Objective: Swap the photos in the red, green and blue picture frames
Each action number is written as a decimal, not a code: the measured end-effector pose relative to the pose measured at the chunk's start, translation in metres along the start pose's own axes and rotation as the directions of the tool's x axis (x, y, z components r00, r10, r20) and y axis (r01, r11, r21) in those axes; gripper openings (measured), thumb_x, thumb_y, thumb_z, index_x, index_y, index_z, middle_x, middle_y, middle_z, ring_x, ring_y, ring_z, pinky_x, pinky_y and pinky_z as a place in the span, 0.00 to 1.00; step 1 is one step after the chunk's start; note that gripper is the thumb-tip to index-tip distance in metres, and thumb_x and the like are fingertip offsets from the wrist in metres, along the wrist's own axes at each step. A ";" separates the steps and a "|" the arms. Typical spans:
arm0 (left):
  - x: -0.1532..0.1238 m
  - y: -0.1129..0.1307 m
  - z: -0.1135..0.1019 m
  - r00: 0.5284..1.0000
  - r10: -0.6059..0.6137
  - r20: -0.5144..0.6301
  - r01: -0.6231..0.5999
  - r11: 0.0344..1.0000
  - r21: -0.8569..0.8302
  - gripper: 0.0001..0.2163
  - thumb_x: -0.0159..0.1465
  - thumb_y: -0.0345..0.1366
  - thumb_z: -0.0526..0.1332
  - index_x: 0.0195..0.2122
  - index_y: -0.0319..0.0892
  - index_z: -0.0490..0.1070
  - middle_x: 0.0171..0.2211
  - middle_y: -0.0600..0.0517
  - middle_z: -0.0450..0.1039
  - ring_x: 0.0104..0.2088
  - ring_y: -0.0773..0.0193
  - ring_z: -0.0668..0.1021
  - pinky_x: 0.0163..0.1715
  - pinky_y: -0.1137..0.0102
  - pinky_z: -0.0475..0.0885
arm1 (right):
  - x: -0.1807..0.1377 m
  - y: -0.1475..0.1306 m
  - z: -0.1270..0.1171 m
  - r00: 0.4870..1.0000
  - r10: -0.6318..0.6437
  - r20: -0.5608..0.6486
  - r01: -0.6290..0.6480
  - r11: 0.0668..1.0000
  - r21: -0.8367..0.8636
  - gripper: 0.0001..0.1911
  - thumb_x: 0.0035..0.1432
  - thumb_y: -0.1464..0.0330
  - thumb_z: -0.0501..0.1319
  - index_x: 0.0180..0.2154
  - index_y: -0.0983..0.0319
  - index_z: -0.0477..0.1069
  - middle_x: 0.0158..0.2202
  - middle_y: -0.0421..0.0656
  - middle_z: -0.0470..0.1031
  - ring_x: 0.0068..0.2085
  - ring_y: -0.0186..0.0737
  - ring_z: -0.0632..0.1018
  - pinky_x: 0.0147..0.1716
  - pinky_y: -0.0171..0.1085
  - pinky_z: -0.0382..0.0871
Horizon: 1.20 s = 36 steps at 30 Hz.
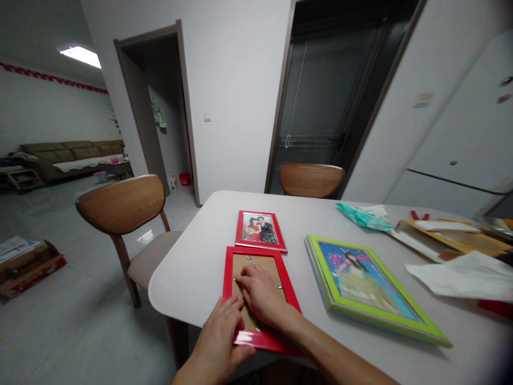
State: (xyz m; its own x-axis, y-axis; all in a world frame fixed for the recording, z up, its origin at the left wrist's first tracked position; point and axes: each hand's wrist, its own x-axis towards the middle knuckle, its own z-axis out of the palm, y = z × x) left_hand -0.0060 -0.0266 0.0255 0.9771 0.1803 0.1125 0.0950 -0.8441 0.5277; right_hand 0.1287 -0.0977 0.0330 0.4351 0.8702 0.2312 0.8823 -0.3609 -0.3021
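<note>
A red picture frame lies face down on the white table, its brown backing board up. My left hand rests at the frame's near left corner, fingers curled over the edge and backing. My right hand lies flat on the backing, fingers stretched toward the left side. Just beyond lies a second red frame face up with a photo of two people. To the right lies a larger green frame with a picture of a figure in a dress.
Papers, envelopes and a teal bag clutter the table's far right. A wooden chair stands at the left, another chair at the far end. A cardboard box sits on the floor at left.
</note>
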 end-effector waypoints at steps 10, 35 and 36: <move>0.000 0.001 -0.002 1.000 0.008 0.018 -0.008 1.000 0.007 0.13 0.45 0.35 0.65 0.32 0.39 0.67 0.52 0.42 0.61 0.53 0.54 0.61 0.54 0.56 0.52 | -0.002 0.004 -0.001 1.000 0.019 -0.024 -0.018 0.999 0.042 0.15 0.52 0.74 0.50 0.39 0.58 0.70 0.35 0.42 0.67 0.39 0.37 0.65 0.37 0.35 0.55; 0.000 0.000 -0.002 1.000 -0.012 0.010 0.012 1.000 -0.016 0.15 0.43 0.33 0.67 0.32 0.41 0.67 0.52 0.46 0.61 0.54 0.56 0.61 0.54 0.60 0.52 | 0.016 0.005 0.005 0.994 0.101 -0.050 -0.093 0.986 0.140 0.09 0.51 0.69 0.53 0.31 0.58 0.72 0.30 0.39 0.75 0.32 0.33 0.72 0.32 0.29 0.58; 0.000 -0.001 -0.001 1.000 -0.011 0.013 0.011 1.000 -0.013 0.15 0.43 0.33 0.67 0.33 0.41 0.67 0.52 0.46 0.61 0.54 0.56 0.60 0.54 0.59 0.52 | 0.017 0.009 0.004 0.990 0.123 -0.062 -0.113 0.983 0.142 0.10 0.52 0.68 0.52 0.33 0.59 0.71 0.31 0.39 0.75 0.33 0.33 0.72 0.32 0.29 0.58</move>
State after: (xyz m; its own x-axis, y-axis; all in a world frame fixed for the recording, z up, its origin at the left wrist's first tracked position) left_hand -0.0062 -0.0252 0.0258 0.9785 0.1828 0.0958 0.1032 -0.8353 0.5400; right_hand 0.1435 -0.0843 0.0302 0.5507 0.7967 0.2492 0.7928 -0.4057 -0.4550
